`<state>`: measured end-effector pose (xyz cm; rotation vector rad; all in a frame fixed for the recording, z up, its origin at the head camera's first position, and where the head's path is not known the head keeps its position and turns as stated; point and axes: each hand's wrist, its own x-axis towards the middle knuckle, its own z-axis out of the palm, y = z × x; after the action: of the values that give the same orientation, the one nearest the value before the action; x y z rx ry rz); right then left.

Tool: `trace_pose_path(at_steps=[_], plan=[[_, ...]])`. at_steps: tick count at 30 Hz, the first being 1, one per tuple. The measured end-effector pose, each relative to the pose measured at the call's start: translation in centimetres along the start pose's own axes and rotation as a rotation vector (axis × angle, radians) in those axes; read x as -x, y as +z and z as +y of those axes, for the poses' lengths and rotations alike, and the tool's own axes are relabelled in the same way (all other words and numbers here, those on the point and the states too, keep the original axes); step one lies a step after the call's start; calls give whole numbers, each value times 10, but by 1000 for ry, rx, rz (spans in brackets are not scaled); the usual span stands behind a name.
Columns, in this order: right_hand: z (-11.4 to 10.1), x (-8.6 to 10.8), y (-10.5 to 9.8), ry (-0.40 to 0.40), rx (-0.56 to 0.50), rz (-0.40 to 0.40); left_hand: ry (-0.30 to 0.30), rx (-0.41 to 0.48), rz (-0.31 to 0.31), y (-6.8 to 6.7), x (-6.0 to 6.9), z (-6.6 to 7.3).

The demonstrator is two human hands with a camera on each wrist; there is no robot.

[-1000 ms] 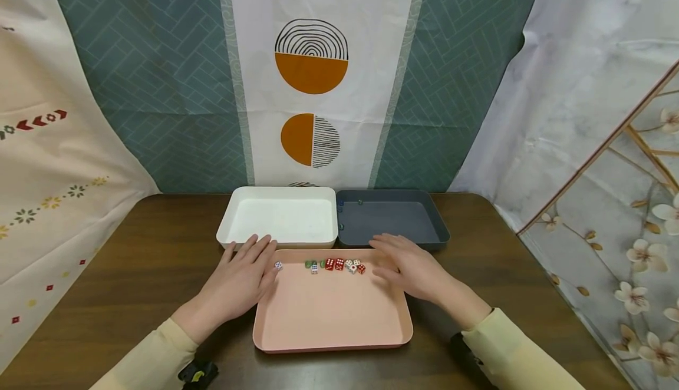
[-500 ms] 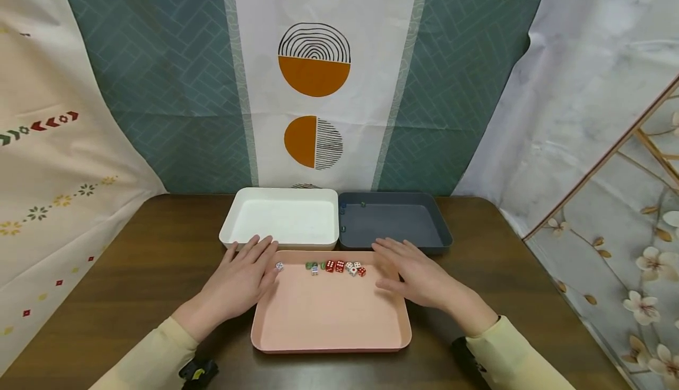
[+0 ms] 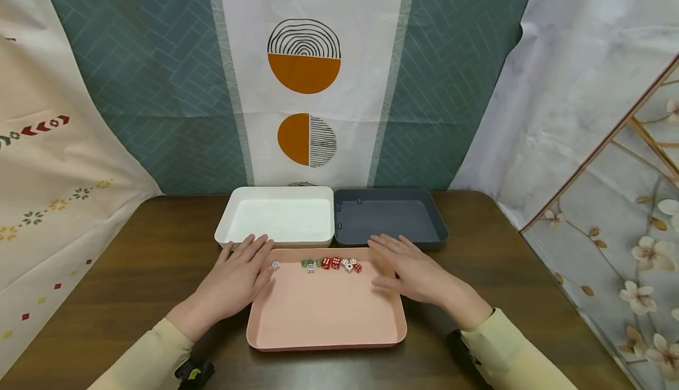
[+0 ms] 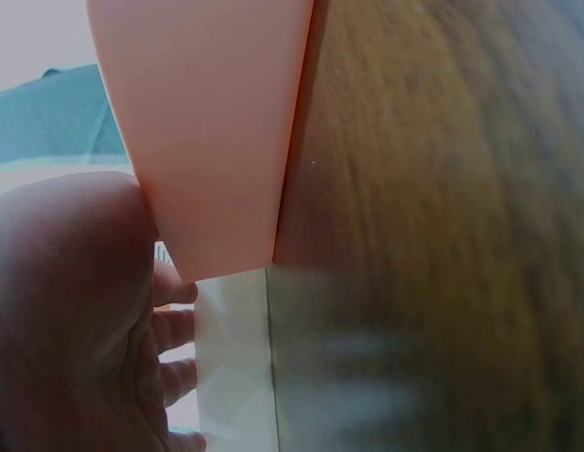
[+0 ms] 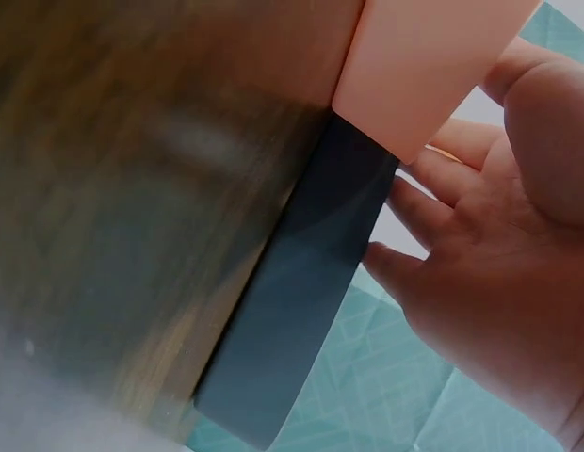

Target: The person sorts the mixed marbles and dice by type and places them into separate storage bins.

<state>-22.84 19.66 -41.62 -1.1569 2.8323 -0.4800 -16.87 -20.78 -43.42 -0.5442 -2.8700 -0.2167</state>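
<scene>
Nothing moved bar slight view drift: left hand [image 3: 233,281] and right hand [image 3: 416,272], fingers extended, flank pink tray [image 3: 326,313] at 10 and 2 o'clock, most dice [image 3: 336,263] left at its 12, seemingly few in dark tray [image 3: 389,219].

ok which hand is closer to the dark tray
Right. The right hand has its fingertips at the near edge of the dark tray. The left hand is farther off to the left, with its fingertips at the near edge of the white tray.
</scene>
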Motion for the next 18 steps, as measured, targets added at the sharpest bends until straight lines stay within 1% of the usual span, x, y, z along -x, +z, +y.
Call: trace_pose_path(at_steps=[5, 9, 16, 18], plan=[[-2, -3, 1, -2, 23, 4, 4, -8, -2, -1, 0, 1], [-3, -3, 1, 17, 31, -22, 1, -14, -18, -2, -1, 1], [-2, -1, 2, 40, 20, -57, 29, -35, -3, -5, -4, 2], [-2, -2, 2, 44, 19, -64, 33, -42, -8, -6, -4, 3]])
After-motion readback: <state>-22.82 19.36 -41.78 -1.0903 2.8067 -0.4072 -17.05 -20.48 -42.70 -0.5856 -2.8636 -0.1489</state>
